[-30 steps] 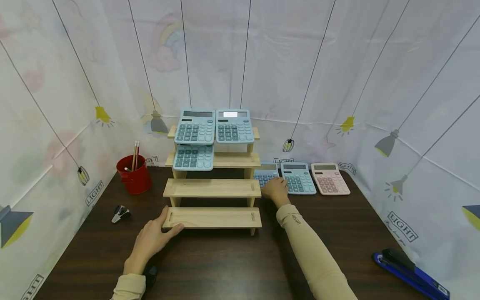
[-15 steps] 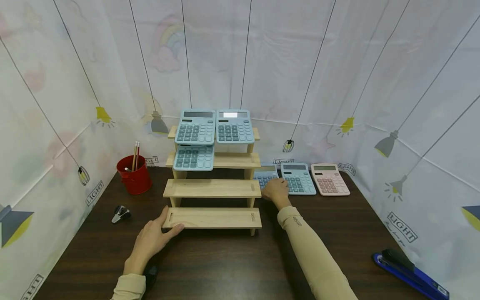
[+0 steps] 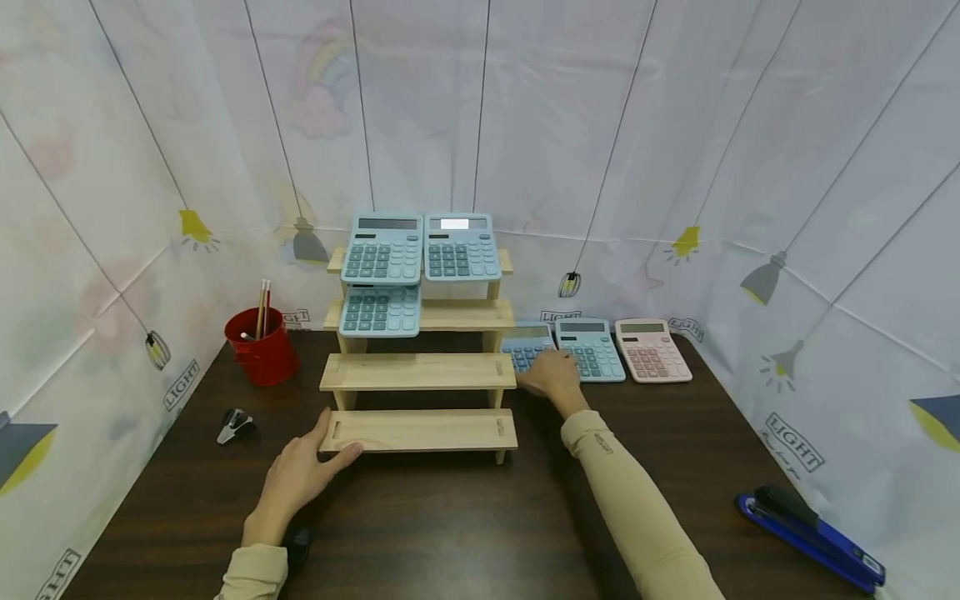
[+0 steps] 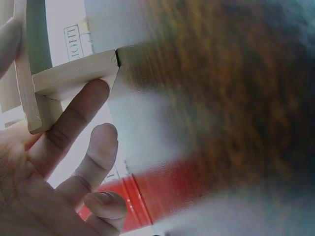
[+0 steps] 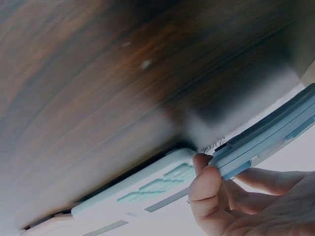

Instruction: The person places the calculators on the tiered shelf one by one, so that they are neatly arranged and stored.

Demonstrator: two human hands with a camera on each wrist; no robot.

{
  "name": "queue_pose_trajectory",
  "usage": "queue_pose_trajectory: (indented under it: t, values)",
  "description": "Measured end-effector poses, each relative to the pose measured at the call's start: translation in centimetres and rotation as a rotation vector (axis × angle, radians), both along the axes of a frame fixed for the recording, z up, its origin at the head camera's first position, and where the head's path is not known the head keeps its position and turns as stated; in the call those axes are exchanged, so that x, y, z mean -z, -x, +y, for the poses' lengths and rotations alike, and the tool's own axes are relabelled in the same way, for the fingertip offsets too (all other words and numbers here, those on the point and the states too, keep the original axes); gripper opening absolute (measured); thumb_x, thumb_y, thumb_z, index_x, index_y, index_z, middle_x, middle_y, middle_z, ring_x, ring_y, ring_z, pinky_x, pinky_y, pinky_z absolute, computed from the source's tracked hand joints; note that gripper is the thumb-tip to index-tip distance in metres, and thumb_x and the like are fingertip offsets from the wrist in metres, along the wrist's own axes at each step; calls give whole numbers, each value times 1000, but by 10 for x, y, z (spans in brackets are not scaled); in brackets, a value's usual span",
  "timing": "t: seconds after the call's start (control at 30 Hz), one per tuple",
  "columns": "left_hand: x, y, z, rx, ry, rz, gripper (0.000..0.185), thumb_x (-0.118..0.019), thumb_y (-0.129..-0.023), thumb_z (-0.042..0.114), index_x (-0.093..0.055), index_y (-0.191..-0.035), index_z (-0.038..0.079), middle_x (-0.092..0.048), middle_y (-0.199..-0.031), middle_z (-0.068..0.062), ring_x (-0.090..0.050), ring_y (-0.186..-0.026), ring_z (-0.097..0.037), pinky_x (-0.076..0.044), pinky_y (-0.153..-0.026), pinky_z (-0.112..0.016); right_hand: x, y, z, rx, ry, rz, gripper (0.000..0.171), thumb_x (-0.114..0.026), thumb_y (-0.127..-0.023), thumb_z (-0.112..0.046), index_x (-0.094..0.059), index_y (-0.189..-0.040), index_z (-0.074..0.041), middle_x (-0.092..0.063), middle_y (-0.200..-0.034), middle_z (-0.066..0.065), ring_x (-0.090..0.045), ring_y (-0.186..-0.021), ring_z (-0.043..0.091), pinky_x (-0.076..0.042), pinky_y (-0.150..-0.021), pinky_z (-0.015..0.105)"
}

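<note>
A wooden stepped shelf (image 3: 420, 371) stands mid-table with three blue calculators (image 3: 382, 248) on its upper steps. My left hand (image 3: 322, 454) rests against the left end of the lowest step (image 3: 420, 431). In the left wrist view its straight fingers (image 4: 78, 113) lie against the step's corner (image 4: 74, 73). My right hand (image 3: 543, 373) is just right of the shelf, on a blue calculator (image 3: 523, 343). In the right wrist view the fingers (image 5: 206, 182) pinch the edge of this blue calculator (image 5: 268, 140), which is tilted above the tabletop.
A teal calculator (image 3: 590, 350) and a pink calculator (image 3: 651, 351) lie right of the held one. A red cup (image 3: 258, 354) with pencils and a staple remover (image 3: 235, 425) sit at the left. A blue stapler (image 3: 813, 537) lies front right. Cloth walls enclose the table.
Both hands stay where they were, left on the lowest step, right on the blue calculator. The whole head view has shifted slightly.
</note>
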State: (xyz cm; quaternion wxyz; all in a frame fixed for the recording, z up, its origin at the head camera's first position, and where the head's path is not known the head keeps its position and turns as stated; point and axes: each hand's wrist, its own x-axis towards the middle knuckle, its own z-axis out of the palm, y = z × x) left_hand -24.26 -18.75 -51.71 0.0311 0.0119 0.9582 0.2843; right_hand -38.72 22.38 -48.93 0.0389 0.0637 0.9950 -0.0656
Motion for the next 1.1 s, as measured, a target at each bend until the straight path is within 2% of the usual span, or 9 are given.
queue_pose_trajectory:
  t: [0.17,0.37,0.6,0.87,1.1]
  values:
    - [0,-1,0,-1,-1,-26,113,-46,-84,85,-19,-161,6,-37,-158,-27,-45,-139,-51,-42,-104,-67,-5,-8,8,26,23,-6,119,-54,-77,-84,-44,-142,16,-39,-145,44,-41,-133,61,-43,-107,65]
    - [-1,-1,0,7,4,-24,112,-47,-85,83,-19,-161,6,-37,-157,-28,-46,-138,-51,-43,-103,-67,-13,-21,20,29,22,35,123,-55,-73,-87,-46,-138,17,-47,-137,42,-50,-124,57,-46,-101,62]
    - [-3,-1,0,10,3,-14,111,-47,-86,83,-19,-161,5,-37,-157,-29,-46,-137,-52,-43,-103,-67,-27,-35,33,56,56,58,125,-58,-74,-84,-35,-146,17,-39,-142,44,-41,-131,61,-45,-102,66]
    - [0,-5,1,7,2,-19,112,-47,-85,83,-20,-161,6,-38,-157,-28,-46,-137,-51,-45,-101,-66,-40,-54,40,81,95,133,120,-63,-71,-80,-41,-142,15,-42,-138,42,-45,-126,58,-50,-91,66]
    - [-4,-3,1,11,1,-13,112,-47,-85,83,-19,-161,5,-38,-156,-29,-46,-137,-52,-44,-102,-67,-54,-63,40,55,96,174,123,-60,-70,-85,-42,-142,13,-44,-136,41,-48,-120,57,-52,-87,64]
